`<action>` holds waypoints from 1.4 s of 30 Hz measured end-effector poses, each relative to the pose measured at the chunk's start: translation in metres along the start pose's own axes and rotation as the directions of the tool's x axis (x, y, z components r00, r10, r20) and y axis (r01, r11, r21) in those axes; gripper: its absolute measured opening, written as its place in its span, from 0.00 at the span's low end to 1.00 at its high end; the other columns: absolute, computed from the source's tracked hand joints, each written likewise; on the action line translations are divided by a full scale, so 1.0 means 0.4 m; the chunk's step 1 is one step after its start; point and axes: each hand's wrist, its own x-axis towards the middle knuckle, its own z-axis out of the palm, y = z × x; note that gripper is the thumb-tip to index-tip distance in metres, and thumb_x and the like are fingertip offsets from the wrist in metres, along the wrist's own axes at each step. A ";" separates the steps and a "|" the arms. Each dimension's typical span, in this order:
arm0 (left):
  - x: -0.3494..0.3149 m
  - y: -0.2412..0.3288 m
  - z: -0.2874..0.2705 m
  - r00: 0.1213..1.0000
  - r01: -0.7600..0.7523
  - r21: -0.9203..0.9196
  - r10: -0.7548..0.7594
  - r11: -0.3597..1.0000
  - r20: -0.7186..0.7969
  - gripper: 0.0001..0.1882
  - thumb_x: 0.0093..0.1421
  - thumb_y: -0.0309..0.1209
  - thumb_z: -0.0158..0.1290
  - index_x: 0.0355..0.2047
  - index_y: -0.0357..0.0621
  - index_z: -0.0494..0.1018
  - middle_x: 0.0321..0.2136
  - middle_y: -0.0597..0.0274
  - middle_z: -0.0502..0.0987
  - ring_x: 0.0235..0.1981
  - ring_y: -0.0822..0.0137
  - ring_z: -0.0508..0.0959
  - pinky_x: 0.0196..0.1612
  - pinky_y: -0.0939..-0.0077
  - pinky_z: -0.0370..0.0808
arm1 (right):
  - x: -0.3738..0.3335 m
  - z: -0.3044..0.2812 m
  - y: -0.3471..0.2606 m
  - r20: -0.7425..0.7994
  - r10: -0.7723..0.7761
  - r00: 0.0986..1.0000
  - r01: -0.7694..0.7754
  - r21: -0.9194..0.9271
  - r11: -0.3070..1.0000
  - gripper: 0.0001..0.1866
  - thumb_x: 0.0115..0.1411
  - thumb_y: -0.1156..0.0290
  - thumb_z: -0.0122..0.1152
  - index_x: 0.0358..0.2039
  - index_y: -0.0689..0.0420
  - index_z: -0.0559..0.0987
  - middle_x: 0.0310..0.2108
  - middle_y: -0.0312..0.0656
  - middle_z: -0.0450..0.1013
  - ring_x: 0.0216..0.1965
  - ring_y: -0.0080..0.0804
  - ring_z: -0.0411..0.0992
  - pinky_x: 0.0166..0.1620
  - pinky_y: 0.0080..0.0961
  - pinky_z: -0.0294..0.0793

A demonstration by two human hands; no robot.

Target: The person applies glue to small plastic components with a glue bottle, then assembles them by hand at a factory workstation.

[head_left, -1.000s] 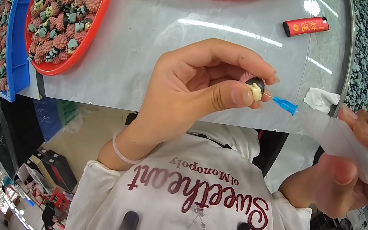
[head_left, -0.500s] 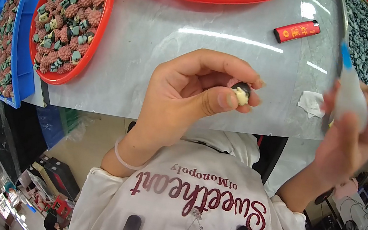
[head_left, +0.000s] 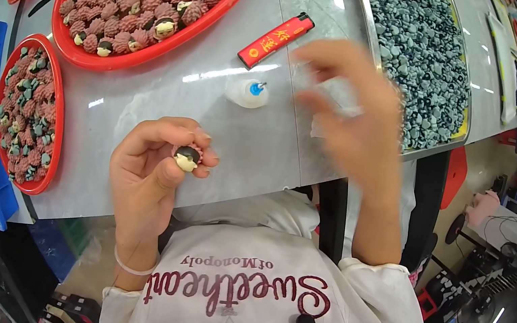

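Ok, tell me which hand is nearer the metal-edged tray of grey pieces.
Right. The blurred right hand is at the left edge of the tray, overlapping it in view; the left hand is much farther off, to its left.

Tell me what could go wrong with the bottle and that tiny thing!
The white bottle seems to stand upright near the right hand, so a bump might tip it over. Its blue nozzle points up, so it might poke a finger. The small pink, black and cream piece is pinched in the left hand, so it could slip.
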 end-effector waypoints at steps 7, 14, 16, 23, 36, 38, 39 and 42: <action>0.005 -0.002 0.004 1.000 0.013 0.002 -0.013 1.000 0.014 0.18 0.50 0.37 0.56 0.35 0.35 0.68 0.33 0.53 0.71 0.30 0.66 0.75 0.31 0.79 0.74 | -0.002 -0.188 0.109 -0.063 0.229 0.971 -0.236 -0.347 0.907 0.11 0.46 0.81 0.55 0.32 0.61 0.74 0.31 0.36 0.71 0.29 0.23 0.66 0.35 0.17 0.66; 0.007 -0.001 0.004 0.999 0.011 -0.009 -0.010 1.000 0.037 0.17 0.51 0.35 0.56 0.35 0.35 0.68 0.34 0.53 0.70 0.31 0.66 0.75 0.30 0.79 0.74 | -0.006 -0.176 0.109 -0.188 0.330 0.925 -0.377 -0.345 0.860 0.08 0.46 0.81 0.55 0.30 0.62 0.75 0.31 0.36 0.71 0.28 0.20 0.66 0.35 0.16 0.65; 0.006 -0.003 0.002 0.999 0.013 -0.017 -0.012 1.000 0.042 0.17 0.51 0.35 0.56 0.35 0.35 0.67 0.34 0.53 0.70 0.31 0.66 0.75 0.30 0.79 0.74 | -0.003 -0.178 0.112 -0.161 0.289 0.944 -0.330 -0.376 0.866 0.08 0.47 0.80 0.55 0.31 0.62 0.75 0.30 0.36 0.71 0.28 0.20 0.66 0.35 0.16 0.65; 0.003 -0.002 -0.004 0.999 0.004 -0.056 -0.001 0.998 0.050 0.15 0.51 0.32 0.56 0.35 0.36 0.68 0.34 0.53 0.71 0.31 0.65 0.75 0.31 0.78 0.74 | -0.036 -0.171 0.076 -0.257 0.288 0.923 -0.182 0.368 0.912 0.10 0.54 0.81 0.50 0.38 0.67 0.71 0.40 0.44 0.66 0.35 0.28 0.68 0.35 0.18 0.66; -0.008 0.011 0.015 0.986 -0.029 -0.135 0.050 0.990 0.158 0.16 0.52 0.29 0.54 0.37 0.31 0.67 0.34 0.51 0.71 0.33 0.65 0.75 0.36 0.77 0.74 | -0.081 -0.075 0.007 0.039 0.184 0.982 -0.142 0.798 0.586 0.13 0.50 0.76 0.56 0.37 0.64 0.71 0.37 0.49 0.69 0.29 0.27 0.68 0.30 0.17 0.67; -0.011 0.016 0.029 0.992 0.002 -0.098 0.010 0.995 0.123 0.18 0.51 0.34 0.55 0.36 0.34 0.66 0.34 0.51 0.70 0.31 0.66 0.75 0.32 0.81 0.73 | -0.074 -0.060 -0.020 0.121 0.198 0.973 -0.212 0.812 0.544 0.12 0.50 0.75 0.58 0.36 0.61 0.70 0.37 0.48 0.66 0.29 0.24 0.64 0.30 0.12 0.65; -0.010 0.014 0.037 0.993 0.037 -0.072 -0.029 0.997 0.114 0.20 0.51 0.39 0.56 0.36 0.37 0.66 0.35 0.52 0.69 0.29 0.67 0.75 0.28 0.84 0.72 | -0.075 -0.056 -0.036 0.181 0.216 0.960 -0.269 0.812 0.518 0.12 0.50 0.74 0.60 0.34 0.59 0.70 0.37 0.47 0.63 0.29 0.21 0.61 0.30 0.08 0.62; -0.007 0.005 0.046 0.992 0.025 -0.072 -0.016 0.997 0.127 0.20 0.50 0.40 0.57 0.35 0.37 0.66 0.33 0.52 0.71 0.29 0.66 0.75 0.27 0.83 0.73 | -0.077 -0.037 -0.067 0.255 0.198 0.946 -0.322 0.793 0.518 0.12 0.49 0.74 0.61 0.33 0.58 0.69 0.37 0.47 0.63 0.28 0.23 0.63 0.28 0.08 0.66</action>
